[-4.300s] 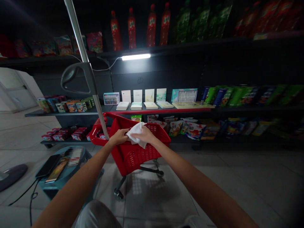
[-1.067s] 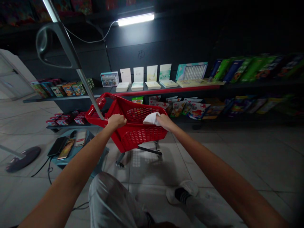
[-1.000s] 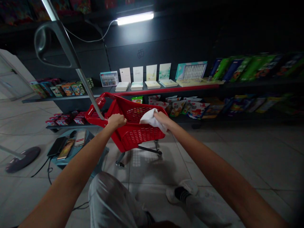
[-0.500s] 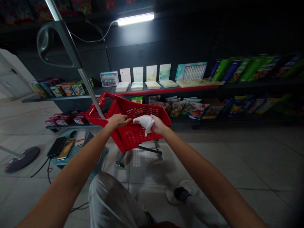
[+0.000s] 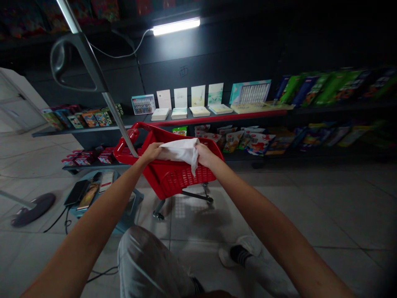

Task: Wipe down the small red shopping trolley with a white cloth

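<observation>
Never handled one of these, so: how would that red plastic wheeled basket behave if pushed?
The red plastic wheeled basket probably feels light, given its thin perforated walls. Its small castors should roll easily on the smooth pale floor tiles. With a narrow base under a tall grey metal pole handle, it might tip if shoved.

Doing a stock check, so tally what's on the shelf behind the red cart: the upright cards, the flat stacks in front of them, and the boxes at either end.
Upright cards: 4
Flat stacks: 4
Boxes: 2
Total: 10
</observation>
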`<state>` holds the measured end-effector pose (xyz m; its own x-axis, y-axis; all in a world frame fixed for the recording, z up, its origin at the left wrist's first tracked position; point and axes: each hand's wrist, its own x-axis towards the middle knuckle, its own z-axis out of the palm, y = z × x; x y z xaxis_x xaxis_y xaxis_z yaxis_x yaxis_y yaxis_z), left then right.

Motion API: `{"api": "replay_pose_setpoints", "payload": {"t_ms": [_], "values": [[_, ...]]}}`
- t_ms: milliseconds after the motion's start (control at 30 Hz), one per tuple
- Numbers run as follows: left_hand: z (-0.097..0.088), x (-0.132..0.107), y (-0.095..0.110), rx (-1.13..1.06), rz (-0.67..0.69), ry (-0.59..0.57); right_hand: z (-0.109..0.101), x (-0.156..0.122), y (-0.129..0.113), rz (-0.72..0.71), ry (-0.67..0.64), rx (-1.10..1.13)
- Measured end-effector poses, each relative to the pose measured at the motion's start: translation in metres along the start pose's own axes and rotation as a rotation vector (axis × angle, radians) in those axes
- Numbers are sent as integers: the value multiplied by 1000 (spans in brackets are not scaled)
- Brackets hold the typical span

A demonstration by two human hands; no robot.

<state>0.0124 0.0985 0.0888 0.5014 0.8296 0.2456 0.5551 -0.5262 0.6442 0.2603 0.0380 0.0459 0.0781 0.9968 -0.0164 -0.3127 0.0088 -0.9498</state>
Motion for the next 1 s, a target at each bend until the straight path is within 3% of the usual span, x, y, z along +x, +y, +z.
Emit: {"api": "replay_pose_setpoints", "payload": {"t_ms": [133,233,333,467,533,600,700,767,867,1000], "values": [[-11,5,-7,-289,-103,142,-10,2,-17,20,29,32],[-15,5,-9,-478,-141,242,-7,8,-24,29,55,-14],[-18,5,-7,-574,-163,270,-1,16,-25,-14,79,12],[-22,4,1,-514,-124,325,-4,21,-26,-346,158,-94],[-26,3,6,-433,-59,359,-12,16,-27,-513,125,-245],[-30,2,11,-354,6,323,-22,6,-27,-604,18,-400],[-37,0,18,-254,53,137,-38,-11,-21,-656,-161,-589],[-39,-1,21,-185,52,11,-45,-19,-12,-633,-217,-636],[-37,-1,25,-112,31,-91,-49,-22,5,-436,-147,-532],[-32,1,24,-95,-46,-38,-43,-20,21,-108,103,-143]]}}
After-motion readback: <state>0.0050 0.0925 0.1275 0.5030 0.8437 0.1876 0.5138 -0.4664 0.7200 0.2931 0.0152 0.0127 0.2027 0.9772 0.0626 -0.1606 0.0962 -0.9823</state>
